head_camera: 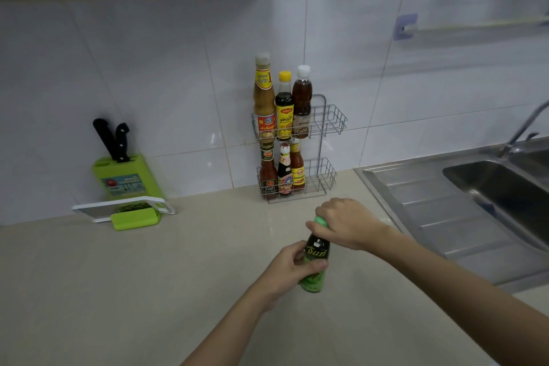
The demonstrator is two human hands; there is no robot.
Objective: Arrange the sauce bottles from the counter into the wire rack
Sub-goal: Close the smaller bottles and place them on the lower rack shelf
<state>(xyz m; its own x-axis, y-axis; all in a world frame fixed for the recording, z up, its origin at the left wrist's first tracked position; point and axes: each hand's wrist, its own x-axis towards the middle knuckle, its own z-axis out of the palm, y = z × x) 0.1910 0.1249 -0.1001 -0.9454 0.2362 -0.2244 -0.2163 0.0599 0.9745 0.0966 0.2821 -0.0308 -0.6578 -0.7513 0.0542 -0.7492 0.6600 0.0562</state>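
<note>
A dark sauce bottle (316,249) with a green cap and green label is held over the beige counter (148,276). My left hand (292,266) grips its lower body and my right hand (346,223) closes over its cap. Beyond it, against the tiled wall, stands a two-tier wire rack (326,122). The upper tier holds three tall bottles (283,104) at its left; the lower tier holds three smaller bottles (283,171), also at the left. The right part of each tier is free.
A green knife block (126,178) with two black-handled knives stands at the left by the wall, with a white-framed holder (124,211) in front. A steel sink (490,187) with drainboard and a tap (523,128) fills the right side.
</note>
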